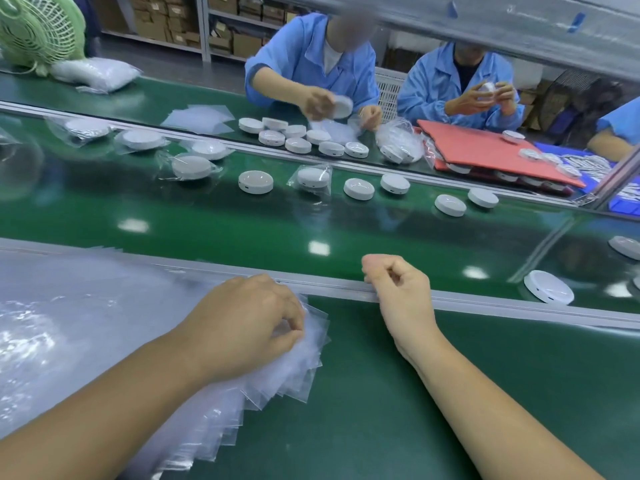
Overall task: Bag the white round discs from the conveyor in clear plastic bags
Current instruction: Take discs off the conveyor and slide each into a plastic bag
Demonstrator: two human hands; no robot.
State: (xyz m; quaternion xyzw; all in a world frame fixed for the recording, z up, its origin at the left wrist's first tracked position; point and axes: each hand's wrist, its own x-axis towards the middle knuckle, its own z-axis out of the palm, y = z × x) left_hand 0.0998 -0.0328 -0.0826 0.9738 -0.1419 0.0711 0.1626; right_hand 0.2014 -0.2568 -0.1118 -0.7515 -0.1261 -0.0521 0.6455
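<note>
Clear plastic bags (294, 368) fanned along bench's left edge for easy peeling; left hand (249, 320) pinches top one. Right hand (398, 282) curled, empty, on conveyor rail (519, 307), probably awaiting white disc (549, 287) at belt's near edge.

I'm on a factory packing line: a long green conveyor (173, 216) runs across the middle of the frame, with workers in blue coats (298, 53) seated on its far side. Shelves of cardboard boxes (162, 22) fill the upper left.
</note>
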